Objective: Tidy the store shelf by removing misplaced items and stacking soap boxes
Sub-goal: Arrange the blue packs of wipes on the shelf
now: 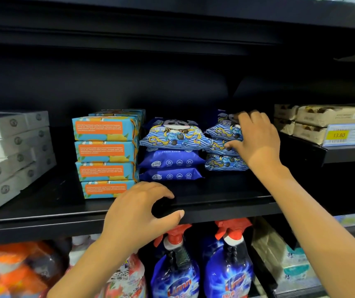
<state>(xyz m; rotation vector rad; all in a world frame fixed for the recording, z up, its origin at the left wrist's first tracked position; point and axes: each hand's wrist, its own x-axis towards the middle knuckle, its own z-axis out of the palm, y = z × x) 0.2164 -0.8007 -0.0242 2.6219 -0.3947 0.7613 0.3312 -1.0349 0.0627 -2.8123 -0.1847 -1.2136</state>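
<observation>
Four blue-and-orange soap boxes (105, 154) stand in a neat stack on the black shelf (215, 203), with more of them behind. To their right sit two stacks of blue patterned soft packs. The left stack (173, 151) has a patterned pack on top of two plain blue ones. My right hand (256, 136) reaches onto the right stack (223, 162); its fingers curl over the top pack and its thumb presses the side of the pack below. My left hand (137, 214) hovers at the shelf's front edge, fingers loosely curved, holding nothing.
Grey-white boxes (11, 155) are piled at the shelf's left end. Beige boxes (314, 123) and a yellow price tag (338, 135) occupy a higher shelf on the right. Spray bottles with red triggers (176, 267) and other packages stand on the shelf below.
</observation>
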